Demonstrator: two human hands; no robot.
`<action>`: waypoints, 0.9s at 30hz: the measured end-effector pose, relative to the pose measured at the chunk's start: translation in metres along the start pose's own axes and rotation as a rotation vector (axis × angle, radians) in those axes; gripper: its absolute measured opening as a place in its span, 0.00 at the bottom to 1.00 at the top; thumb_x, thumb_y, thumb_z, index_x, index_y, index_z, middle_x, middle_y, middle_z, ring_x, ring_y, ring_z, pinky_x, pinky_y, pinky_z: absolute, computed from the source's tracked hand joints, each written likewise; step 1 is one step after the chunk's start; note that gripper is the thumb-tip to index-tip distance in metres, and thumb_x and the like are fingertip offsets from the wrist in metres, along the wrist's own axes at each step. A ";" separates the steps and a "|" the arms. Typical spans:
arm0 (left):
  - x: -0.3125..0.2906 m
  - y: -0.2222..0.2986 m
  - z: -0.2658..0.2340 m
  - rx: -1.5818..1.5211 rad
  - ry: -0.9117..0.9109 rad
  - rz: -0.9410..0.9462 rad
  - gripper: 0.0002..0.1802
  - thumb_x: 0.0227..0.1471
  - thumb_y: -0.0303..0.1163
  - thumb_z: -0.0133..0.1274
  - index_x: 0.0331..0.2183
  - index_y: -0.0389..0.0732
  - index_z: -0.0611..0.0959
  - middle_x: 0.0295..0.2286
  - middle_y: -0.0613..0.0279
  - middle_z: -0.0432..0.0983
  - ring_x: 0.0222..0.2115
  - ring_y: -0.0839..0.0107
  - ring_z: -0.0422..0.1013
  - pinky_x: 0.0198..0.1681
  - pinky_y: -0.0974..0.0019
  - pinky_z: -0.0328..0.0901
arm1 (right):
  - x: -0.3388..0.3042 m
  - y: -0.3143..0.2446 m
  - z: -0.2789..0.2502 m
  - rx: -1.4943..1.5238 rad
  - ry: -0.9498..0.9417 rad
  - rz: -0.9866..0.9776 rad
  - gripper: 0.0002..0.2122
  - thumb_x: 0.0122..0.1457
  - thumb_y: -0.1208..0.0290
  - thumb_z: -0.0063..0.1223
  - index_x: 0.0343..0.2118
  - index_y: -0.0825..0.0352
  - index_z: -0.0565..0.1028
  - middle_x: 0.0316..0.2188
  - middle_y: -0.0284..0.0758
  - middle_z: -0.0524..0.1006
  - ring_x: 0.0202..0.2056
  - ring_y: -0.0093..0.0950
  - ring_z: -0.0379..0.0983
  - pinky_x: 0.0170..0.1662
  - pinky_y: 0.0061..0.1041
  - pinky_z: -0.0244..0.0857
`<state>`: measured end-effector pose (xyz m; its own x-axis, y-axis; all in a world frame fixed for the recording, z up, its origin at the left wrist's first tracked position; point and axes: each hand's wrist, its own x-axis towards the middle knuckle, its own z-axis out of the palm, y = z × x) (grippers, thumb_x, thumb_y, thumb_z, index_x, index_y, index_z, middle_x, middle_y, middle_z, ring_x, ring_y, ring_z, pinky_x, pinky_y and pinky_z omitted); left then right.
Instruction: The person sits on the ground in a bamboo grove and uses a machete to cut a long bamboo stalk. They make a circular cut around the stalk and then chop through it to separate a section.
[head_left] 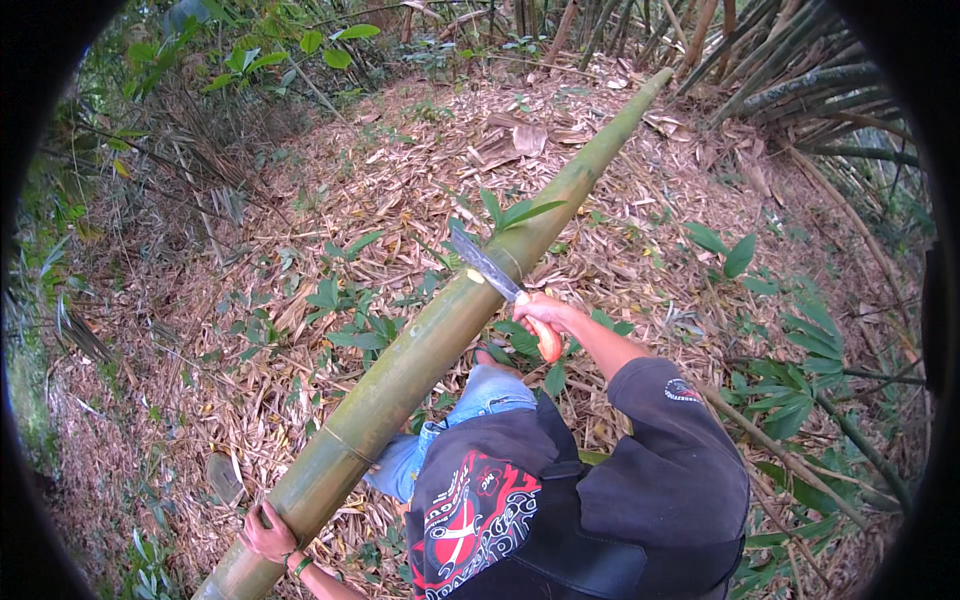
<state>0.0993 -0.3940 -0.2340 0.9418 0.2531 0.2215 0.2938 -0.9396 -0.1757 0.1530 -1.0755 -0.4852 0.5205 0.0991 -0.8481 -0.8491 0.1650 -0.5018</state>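
Bamboo (410,380) (green) under left fingers (252,530)

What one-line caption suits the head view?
Right grip holding a knife across a green bamboo pole, beside a pale patch; left grip touching the pole lower down.

Dry leaves (385,185) covering a forest floor
Green stalks (815,86) crowd the upper right; a pale brown husk (529,139) lies near the top middle. Green leaves (337,59) hang upper left; a seedling (739,257) grows at right.
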 end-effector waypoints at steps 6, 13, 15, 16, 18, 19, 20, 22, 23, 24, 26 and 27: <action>0.001 -0.004 0.002 0.027 0.023 0.013 0.19 0.57 0.51 0.53 0.37 0.45 0.85 0.39 0.62 0.81 0.41 0.61 0.75 0.64 0.47 0.52 | -0.004 0.003 0.015 0.059 0.019 0.018 0.08 0.55 0.73 0.62 0.32 0.62 0.72 0.18 0.28 0.73 0.19 0.22 0.71 0.21 0.25 0.68; 0.001 0.001 -0.001 -0.005 0.041 0.045 0.19 0.57 0.51 0.53 0.37 0.46 0.85 0.38 0.61 0.81 0.41 0.60 0.75 0.64 0.47 0.52 | -0.003 -0.014 0.017 -0.024 0.132 -0.020 0.19 0.55 0.51 0.61 0.23 0.61 0.70 0.16 0.29 0.68 0.15 0.20 0.63 0.17 0.22 0.59; -0.003 -0.003 0.000 0.007 0.041 0.042 0.18 0.57 0.50 0.53 0.36 0.46 0.85 0.37 0.61 0.81 0.41 0.61 0.75 0.64 0.47 0.51 | -0.023 -0.043 0.012 0.037 0.096 -0.037 0.25 0.56 0.40 0.57 0.22 0.61 0.70 0.15 0.28 0.68 0.14 0.19 0.62 0.16 0.21 0.58; -0.001 0.000 -0.002 0.010 0.026 0.034 0.18 0.57 0.50 0.53 0.36 0.46 0.84 0.37 0.61 0.81 0.41 0.61 0.75 0.64 0.47 0.51 | -0.029 -0.060 0.006 0.026 0.162 -0.123 0.27 0.56 0.37 0.54 0.21 0.60 0.69 0.14 0.27 0.67 0.14 0.19 0.62 0.16 0.20 0.58; 0.002 0.001 -0.003 0.009 0.014 0.032 0.18 0.57 0.49 0.53 0.36 0.46 0.85 0.37 0.61 0.81 0.41 0.61 0.75 0.64 0.47 0.51 | -0.035 -0.095 -0.006 0.050 0.302 -0.288 0.30 0.56 0.33 0.50 0.20 0.60 0.69 0.13 0.26 0.66 0.13 0.18 0.61 0.16 0.20 0.58; 0.002 0.000 -0.002 0.003 0.018 0.036 0.18 0.57 0.49 0.53 0.36 0.46 0.85 0.37 0.62 0.81 0.41 0.61 0.75 0.64 0.47 0.51 | -0.038 -0.114 -0.009 0.082 0.381 -0.365 0.30 0.57 0.32 0.48 0.20 0.60 0.68 0.12 0.26 0.66 0.12 0.18 0.60 0.16 0.21 0.58; 0.000 -0.002 -0.002 -0.003 0.022 0.039 0.18 0.57 0.49 0.54 0.36 0.46 0.85 0.37 0.62 0.81 0.41 0.61 0.75 0.64 0.48 0.51 | -0.044 -0.134 -0.006 0.154 0.393 -0.415 0.31 0.58 0.32 0.45 0.19 0.60 0.68 0.12 0.26 0.65 0.12 0.19 0.60 0.15 0.21 0.58; -0.002 -0.001 -0.003 -0.004 0.024 0.033 0.17 0.56 0.49 0.54 0.35 0.46 0.85 0.37 0.62 0.81 0.41 0.61 0.75 0.64 0.48 0.51 | -0.045 -0.144 -0.001 0.293 0.406 -0.506 0.31 0.60 0.32 0.41 0.19 0.60 0.67 0.11 0.27 0.65 0.11 0.20 0.61 0.15 0.23 0.57; -0.003 0.000 -0.003 -0.006 0.027 0.031 0.17 0.56 0.49 0.54 0.35 0.46 0.85 0.37 0.62 0.81 0.41 0.62 0.75 0.64 0.48 0.51 | -0.040 -0.138 0.006 0.360 0.402 -0.544 0.31 0.61 0.32 0.40 0.19 0.60 0.67 0.11 0.27 0.65 0.11 0.21 0.61 0.15 0.24 0.57; -0.002 0.000 -0.002 -0.001 0.029 0.031 0.17 0.56 0.49 0.54 0.35 0.46 0.85 0.37 0.63 0.81 0.41 0.62 0.75 0.64 0.48 0.51 | -0.035 -0.128 0.012 0.429 0.396 -0.582 0.32 0.61 0.32 0.39 0.19 0.61 0.67 0.11 0.28 0.65 0.11 0.22 0.61 0.15 0.25 0.57; 0.004 0.000 0.000 0.000 0.026 0.026 0.17 0.56 0.49 0.54 0.35 0.46 0.85 0.37 0.63 0.81 0.41 0.62 0.75 0.64 0.49 0.51 | -0.012 -0.050 0.016 0.101 0.264 -0.302 0.30 0.64 0.35 0.36 0.19 0.60 0.66 0.11 0.28 0.64 0.12 0.23 0.61 0.15 0.26 0.57; 0.003 -0.003 0.001 0.003 0.027 0.014 0.17 0.56 0.49 0.54 0.35 0.46 0.85 0.37 0.63 0.81 0.41 0.62 0.75 0.64 0.49 0.51 | -0.012 -0.028 0.017 0.067 -0.041 0.160 0.29 0.64 0.36 0.36 0.20 0.60 0.66 0.12 0.27 0.63 0.12 0.22 0.60 0.15 0.26 0.56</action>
<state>0.1011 -0.3904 -0.2341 0.9410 0.2332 0.2452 0.2809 -0.9424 -0.1816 0.1717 -1.0642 -0.4580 0.3833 0.1693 -0.9080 -0.9143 0.2088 -0.3470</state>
